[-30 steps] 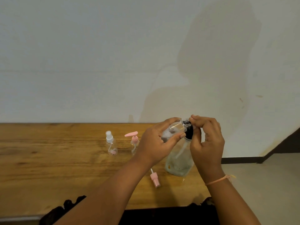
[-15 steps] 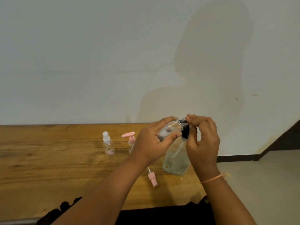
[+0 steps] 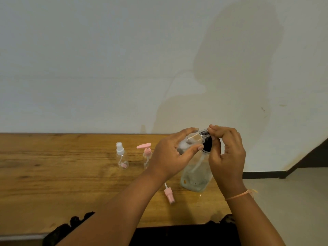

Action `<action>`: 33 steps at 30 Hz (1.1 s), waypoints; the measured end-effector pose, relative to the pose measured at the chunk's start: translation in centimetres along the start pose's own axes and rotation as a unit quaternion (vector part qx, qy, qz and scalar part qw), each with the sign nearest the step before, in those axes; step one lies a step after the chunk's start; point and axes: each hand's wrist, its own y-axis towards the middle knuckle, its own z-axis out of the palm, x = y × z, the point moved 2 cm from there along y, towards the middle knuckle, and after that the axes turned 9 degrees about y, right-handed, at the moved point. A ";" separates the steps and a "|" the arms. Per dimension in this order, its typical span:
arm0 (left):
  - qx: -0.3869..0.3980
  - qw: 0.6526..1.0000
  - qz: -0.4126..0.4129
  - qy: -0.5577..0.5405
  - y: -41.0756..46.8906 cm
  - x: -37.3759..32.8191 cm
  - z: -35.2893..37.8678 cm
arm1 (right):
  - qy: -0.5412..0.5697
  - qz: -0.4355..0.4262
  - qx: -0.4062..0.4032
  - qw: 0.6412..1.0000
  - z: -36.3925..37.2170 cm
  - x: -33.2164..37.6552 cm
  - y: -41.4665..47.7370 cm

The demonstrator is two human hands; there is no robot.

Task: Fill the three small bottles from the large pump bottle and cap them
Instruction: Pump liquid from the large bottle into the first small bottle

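Observation:
The large clear pump bottle (image 3: 196, 176) stands on the wooden table (image 3: 53, 174), with a black pump head (image 3: 206, 142) on top. My left hand (image 3: 171, 156) grips a small clear bottle (image 3: 190, 141), tipped sideways with its mouth at the pump's nozzle. My right hand (image 3: 226, 155) has its fingers curled round the pump head, fingertips on top. Further left stand a small bottle with a white spray cap (image 3: 121, 157) and one with a pink pump cap (image 3: 146, 153). A loose pink pump cap (image 3: 169, 194) lies on the table in front of the large bottle.
A white wall rises right behind the table. The table's right end lies just past the large bottle, with pale floor (image 3: 284, 201) beyond it. Dark cloth (image 3: 79, 222) hangs over the near table edge.
Both hands stay at the pump head with the small bottle held against the nozzle. Only the camera view has shifted slightly.

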 end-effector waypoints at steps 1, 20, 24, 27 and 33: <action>0.000 1.000 -0.005 -0.003 0.0 0.1 0.1 | 0.000 0.001 0.002 1.000 0.0 -0.2 -0.1; 0.006 1.000 -0.014 -0.004 -0.5 0.6 0.5 | -0.015 -0.013 0.029 0.999 0.3 -1.2 -0.7; 0.003 1.000 -0.012 0.003 -0.7 0.5 0.4 | -0.017 -0.005 0.031 0.999 0.2 -1.1 -0.7; -0.006 1.000 0.000 0.010 -0.6 0.2 0.3 | -0.016 -0.004 0.011 1.000 0.2 -0.5 -0.6; 0.005 1.000 -0.003 0.011 -0.1 0.3 0.1 | -0.010 -0.008 0.005 1.000 0.3 -0.8 -0.6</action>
